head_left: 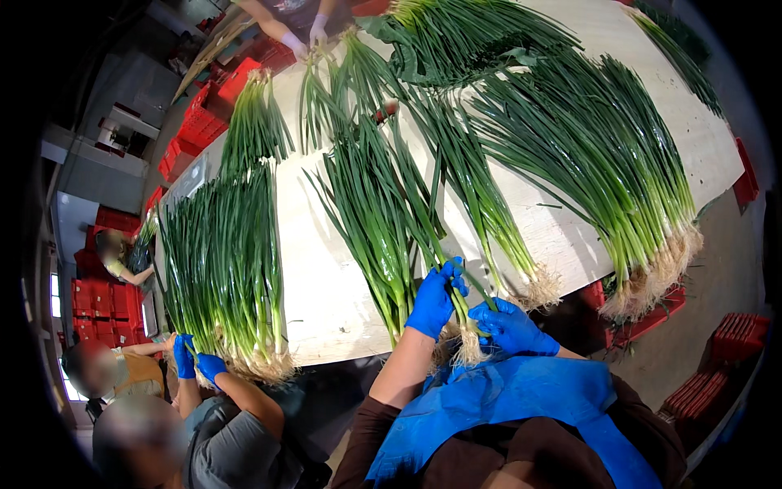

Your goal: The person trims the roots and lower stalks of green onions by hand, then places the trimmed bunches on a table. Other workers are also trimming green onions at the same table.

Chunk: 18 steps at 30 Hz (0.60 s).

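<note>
My left hand (436, 300), in a blue glove, is closed around the white-green stem of a green onion (462, 314) at the table's near edge. Its bushy pale roots hang down in front of my blue apron (505, 395). My right hand (513, 328), gloved in blue too, is closed just right of the roots, pinching a green leaf that angles away from the stem. A loose bunch of green onions (371, 220) lies beyond my left hand, leaves pointing away. Another small bunch (497, 212) lies beyond my right hand, its roots at the table edge.
The pale table (314, 301) carries large green onion piles at right (603, 163), left (224, 261) and far side (472, 37). At left a blue-gloved co-worker (236, 424) handles onions; another person's gloved hands (305, 41) work opposite. Red crates (199, 118) stand around.
</note>
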Tool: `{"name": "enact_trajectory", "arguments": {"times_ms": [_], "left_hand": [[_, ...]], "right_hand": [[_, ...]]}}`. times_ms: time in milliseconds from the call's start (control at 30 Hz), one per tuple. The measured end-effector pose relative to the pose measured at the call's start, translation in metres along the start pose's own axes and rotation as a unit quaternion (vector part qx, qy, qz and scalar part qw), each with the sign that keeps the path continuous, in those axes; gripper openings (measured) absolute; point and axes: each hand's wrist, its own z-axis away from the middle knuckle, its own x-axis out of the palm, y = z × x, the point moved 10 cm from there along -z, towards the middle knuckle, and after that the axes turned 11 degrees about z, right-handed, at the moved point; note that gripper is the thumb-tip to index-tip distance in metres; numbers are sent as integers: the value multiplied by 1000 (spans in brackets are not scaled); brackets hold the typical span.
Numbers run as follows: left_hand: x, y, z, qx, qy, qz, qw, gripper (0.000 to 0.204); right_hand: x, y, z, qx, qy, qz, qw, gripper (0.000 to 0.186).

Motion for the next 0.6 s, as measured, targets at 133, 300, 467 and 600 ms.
{"name": "enact_trajectory", "arguments": {"times_ms": [133, 300, 467, 600], "left_hand": [[-15, 25, -1, 6, -13, 16, 1000, 28], [-10, 38, 30, -15, -35, -62, 997, 26], [-19, 25, 41, -51, -50, -47, 996, 26], [-7, 29, 67, -57, -42, -52, 996, 29]], "right_hand": [[11, 13, 14, 43, -71, -15, 996, 32], [-12, -60, 16, -76, 97, 6, 992, 31], [-42, -111, -63, -138, 202, 145, 959, 30], [-55, -125, -138, -156, 246, 183, 939, 26]]}}
